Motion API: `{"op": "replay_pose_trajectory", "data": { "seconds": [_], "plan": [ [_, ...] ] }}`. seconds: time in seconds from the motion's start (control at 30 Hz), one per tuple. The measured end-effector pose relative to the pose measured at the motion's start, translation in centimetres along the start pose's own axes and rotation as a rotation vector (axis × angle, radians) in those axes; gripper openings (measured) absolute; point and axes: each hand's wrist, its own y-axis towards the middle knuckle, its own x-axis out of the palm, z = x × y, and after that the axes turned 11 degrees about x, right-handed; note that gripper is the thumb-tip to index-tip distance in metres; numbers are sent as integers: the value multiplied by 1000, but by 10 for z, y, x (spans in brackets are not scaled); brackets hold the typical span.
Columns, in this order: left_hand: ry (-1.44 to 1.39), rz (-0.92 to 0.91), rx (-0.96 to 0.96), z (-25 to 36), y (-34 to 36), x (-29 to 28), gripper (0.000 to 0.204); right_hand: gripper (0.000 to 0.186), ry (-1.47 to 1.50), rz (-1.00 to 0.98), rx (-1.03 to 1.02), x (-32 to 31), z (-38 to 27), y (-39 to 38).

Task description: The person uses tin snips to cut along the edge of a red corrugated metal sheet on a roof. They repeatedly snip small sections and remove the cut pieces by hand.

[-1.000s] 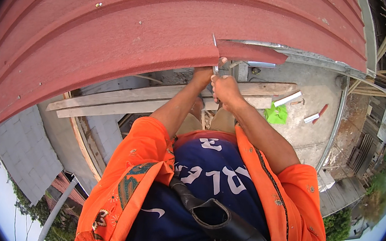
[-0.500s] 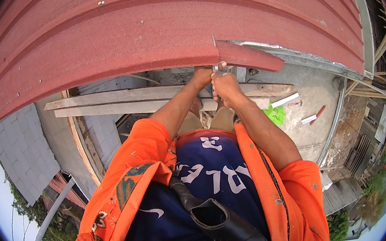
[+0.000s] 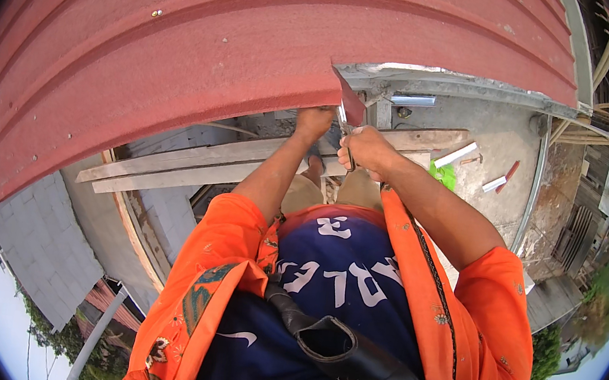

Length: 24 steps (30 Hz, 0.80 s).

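A red corrugated metal roof sheet (image 3: 207, 51) fills the top of the head view. My left hand (image 3: 314, 120) grips its lower edge from below, beside a cut. My right hand (image 3: 366, 152) is shut on the handles of metal snips (image 3: 344, 130), whose blades point up into the cut. A small red flap (image 3: 350, 107) of sheet hangs down next to the blades. Both arms reach forward from orange sleeves.
Wooden planks (image 3: 210, 164) run under the sheet's edge. Beyond lies a concrete slab (image 3: 497, 148) with a grey metal gutter (image 3: 474, 83), a green object (image 3: 443, 176) and small white and red pieces (image 3: 499, 181). Far below lie a grey roof (image 3: 42, 250) and trees.
The long red strip that stuck out to the right of the cut is gone; only a short flap hangs there. My hands have shifted slightly along the edge.
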Motion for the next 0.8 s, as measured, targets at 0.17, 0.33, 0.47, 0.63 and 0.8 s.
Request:
{"op": "replay_pose_trajectory", "data": {
  "seconds": [0.17,0.33,0.47,0.63,0.8],
  "plan": [
    [87,-144,-272,50,10,-23,36,17,280,66,-62,-15,69,3],
    [-330,53,-176,51,9,-16,37,24,12,334,-109,-59,197,33],
    [-748,5,-513,67,12,-29,38,28,110,612,-228,-45,217,32],
    [-947,66,-696,48,8,-34,43,32,-132,734,-461,-72,162,2],
    [-613,6,-454,35,2,-30,36,36,-144,409,-274,-107,129,-7]
  ]
}}
